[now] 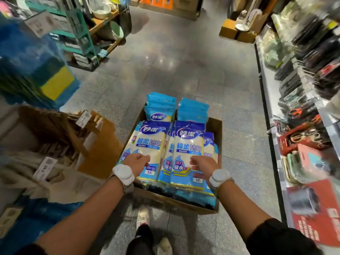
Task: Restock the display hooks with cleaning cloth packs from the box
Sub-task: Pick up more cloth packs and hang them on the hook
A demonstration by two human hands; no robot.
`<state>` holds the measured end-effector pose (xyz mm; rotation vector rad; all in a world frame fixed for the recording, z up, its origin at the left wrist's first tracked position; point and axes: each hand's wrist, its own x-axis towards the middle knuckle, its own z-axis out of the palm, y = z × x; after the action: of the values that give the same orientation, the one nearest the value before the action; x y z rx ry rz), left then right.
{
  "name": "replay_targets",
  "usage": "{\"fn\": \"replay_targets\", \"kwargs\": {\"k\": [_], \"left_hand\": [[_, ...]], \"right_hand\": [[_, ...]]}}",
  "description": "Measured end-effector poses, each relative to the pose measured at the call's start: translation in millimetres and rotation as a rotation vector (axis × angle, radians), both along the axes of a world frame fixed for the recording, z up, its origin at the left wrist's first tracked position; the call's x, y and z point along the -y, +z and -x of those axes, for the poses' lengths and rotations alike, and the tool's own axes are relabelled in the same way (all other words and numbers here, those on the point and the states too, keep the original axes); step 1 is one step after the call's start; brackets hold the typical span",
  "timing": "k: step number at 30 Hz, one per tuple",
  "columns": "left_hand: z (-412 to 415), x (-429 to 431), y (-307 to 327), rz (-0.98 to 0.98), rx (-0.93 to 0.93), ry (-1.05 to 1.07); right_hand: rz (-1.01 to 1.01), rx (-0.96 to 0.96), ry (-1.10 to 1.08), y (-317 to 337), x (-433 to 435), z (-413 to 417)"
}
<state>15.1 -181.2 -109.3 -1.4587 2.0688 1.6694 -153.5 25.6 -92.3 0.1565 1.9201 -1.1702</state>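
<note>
Aisle floor (184, 70) is stretching away beyond both hands, with shelving standing off to either side. The cardboard box (215, 126) is sitting on that floor directly beneath the hands, probably set there so the stock is lying within easy reach of the nearby display; the hooks themselves cannot be picked out with certainty in the blurred racks. Cleaning cloth packs (187, 144) are filling the box, the nearer ones leaning upright in two rows under the palms and further blue ones (161, 102) standing just past the fingertips, an arrangement that is leaving each top edge free for lifting. The left hand (137, 161) is resting on the face of the left-row pack, fingers loosely curled and only narrowly parted, not visibly closing round anything. The right hand (201, 164) is lying on the neighbouring pack, fingers bent partway; whether it is gripping cannot be told. A white band (123, 173) is circling each wrist.
</note>
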Motion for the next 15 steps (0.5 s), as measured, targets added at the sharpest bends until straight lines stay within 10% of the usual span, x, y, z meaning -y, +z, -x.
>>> {"fn": "replay_targets", "kwargs": {"k": [15], "left_hand": [[67.9,88.1,-67.1,-0.009,0.053,-0.044]], "right_hand": [[-0.377,-0.214,-0.054,-61.6,23.1,58.6]]}}
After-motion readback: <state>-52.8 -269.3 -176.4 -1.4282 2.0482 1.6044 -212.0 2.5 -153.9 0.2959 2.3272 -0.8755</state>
